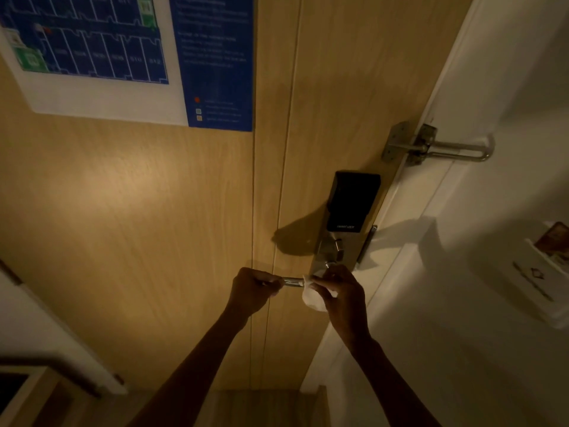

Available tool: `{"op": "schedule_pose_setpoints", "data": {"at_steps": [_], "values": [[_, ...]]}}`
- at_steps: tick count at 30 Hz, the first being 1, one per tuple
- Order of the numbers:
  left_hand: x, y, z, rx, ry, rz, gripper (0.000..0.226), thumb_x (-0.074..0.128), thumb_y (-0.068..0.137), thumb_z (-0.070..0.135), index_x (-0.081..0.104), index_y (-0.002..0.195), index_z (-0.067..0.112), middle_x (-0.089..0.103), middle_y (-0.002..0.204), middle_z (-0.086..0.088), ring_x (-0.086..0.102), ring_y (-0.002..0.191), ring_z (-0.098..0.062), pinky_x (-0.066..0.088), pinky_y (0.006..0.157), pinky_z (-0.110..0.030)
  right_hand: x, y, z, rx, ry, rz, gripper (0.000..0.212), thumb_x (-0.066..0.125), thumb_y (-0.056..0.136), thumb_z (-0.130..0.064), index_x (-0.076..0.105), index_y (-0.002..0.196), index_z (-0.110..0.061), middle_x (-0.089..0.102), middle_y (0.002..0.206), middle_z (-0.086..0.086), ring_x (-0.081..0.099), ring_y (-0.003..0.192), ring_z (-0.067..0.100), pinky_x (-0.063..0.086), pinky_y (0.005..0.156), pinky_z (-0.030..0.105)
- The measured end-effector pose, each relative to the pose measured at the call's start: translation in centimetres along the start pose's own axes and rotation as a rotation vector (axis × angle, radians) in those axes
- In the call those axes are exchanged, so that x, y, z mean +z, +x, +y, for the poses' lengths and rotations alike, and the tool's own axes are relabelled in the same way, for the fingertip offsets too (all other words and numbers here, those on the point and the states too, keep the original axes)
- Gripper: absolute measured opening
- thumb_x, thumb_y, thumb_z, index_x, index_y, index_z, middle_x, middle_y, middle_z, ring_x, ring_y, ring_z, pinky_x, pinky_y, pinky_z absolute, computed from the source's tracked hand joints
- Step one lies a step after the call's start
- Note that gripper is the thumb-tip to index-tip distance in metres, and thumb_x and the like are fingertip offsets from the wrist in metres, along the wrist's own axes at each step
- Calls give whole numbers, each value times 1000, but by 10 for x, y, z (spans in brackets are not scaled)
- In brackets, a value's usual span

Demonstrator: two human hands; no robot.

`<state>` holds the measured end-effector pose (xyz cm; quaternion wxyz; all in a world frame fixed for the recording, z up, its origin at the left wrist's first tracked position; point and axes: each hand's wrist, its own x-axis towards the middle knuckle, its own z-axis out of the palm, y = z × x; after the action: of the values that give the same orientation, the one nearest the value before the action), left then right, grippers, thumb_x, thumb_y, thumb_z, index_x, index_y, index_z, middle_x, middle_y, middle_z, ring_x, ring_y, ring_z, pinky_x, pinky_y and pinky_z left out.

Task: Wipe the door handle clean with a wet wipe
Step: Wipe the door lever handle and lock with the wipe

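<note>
The left hand (252, 288) grips the lever handle (292, 282) at 9 o'clock; the right hand (341, 291) pinches the wet wipe (312, 300); hard pressing could unlatch it.

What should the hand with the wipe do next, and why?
Probably slide the wet wipe left along the door handle, toward the left hand. The right hand pinches it at the lock end, and bare metal shows between the hands.

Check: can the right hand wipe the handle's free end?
Probably not: the left hand grips that end of the handle. The right hand, holding the wipe, has only the bare middle free.
</note>
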<state>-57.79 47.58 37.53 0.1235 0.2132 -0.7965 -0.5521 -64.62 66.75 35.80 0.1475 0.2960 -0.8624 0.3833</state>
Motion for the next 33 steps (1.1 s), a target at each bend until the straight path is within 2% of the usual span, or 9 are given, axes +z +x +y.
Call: {"op": "schedule_pose_setpoints", "data": {"at_steps": [2, 4, 10, 15, 19, 23, 25, 30, 33], "values": [[0, 0, -1, -1, 4, 5, 3, 79, 75, 17, 79, 78, 15, 75, 68, -3, 72, 66, -15, 56, 69, -27, -3, -1, 2, 12, 92, 57, 32, 65, 83, -40, 74, 100, -15, 66, 111, 1, 64, 101, 12, 58, 87, 37], [0, 1, -1, -1, -4, 4, 4, 79, 75, 17, 79, 78, 15, 75, 68, -4, 72, 67, -15, 57, 69, -28, -3, -2, -1, 22, 142, 86, 33, 64, 83, -41, 74, 99, -15, 68, 109, 1, 65, 99, 13, 58, 87, 39], [-3, 1, -1, 15, -34, -25, 5, 78, 77, 15, 77, 78, 20, 76, 71, -6, 73, 69, -27, 61, 72, -41, 4, 2, -12, -116, -150, -80, 33, 63, 86, -43, 69, 113, -23, 59, 110, 0, 56, 100, 9, 53, 84, 18], [-4, 2, -3, 3, -49, -38, 6, 77, 76, 12, 78, 81, 17, 76, 74, -9, 73, 73, -30, 60, 77, -48, 7, 9, -14, -143, -227, -114, 28, 69, 85, -40, 68, 110, -26, 60, 106, 1, 56, 101, 14, 53, 78, 20], [-2, 2, -3, -3, -44, -27, 7, 77, 77, 12, 78, 83, 15, 76, 74, -7, 73, 72, -25, 60, 78, -44, 13, 15, -13, -114, -197, -131, 24, 67, 87, -39, 71, 106, -25, 62, 104, -2, 53, 99, 10, 44, 76, 11], [-2, 4, -3, -11, -42, -27, 6, 77, 77, 13, 77, 83, 12, 76, 75, -7, 74, 72, -23, 61, 78, -43, 14, 16, -7, -53, -69, -108, 32, 63, 86, -45, 74, 102, -19, 65, 97, -3, 56, 95, 9, 52, 81, 22], [-3, 3, -2, -12, -41, -23, 6, 78, 76, 14, 78, 82, 12, 76, 75, -8, 74, 71, -21, 61, 79, -41, 15, 15, -5, -26, -16, -73, 29, 67, 85, -40, 75, 98, -16, 68, 93, -2, 60, 91, 8, 53, 85, 24], [-5, 1, 1, -32, -74, -36, 3, 78, 75, 14, 78, 78, 15, 76, 74, -10, 74, 74, -25, 60, 81, -44, 17, 14, 6, 34, 32, -7, 28, 65, 87, -37, 73, 104, -17, 71, 103, -3, 64, 98, 9, 54, 91, 36], [-5, 1, 3, -18, -68, -34, 7, 78, 75, 13, 77, 74, 19, 76, 74, -10, 74, 74, -24, 60, 81, -44, 14, 10, 4, -2, -6, -23, 33, 60, 87, -42, 72, 106, -19, 67, 107, -2, 59, 102, 10, 53, 92, 30]]}}
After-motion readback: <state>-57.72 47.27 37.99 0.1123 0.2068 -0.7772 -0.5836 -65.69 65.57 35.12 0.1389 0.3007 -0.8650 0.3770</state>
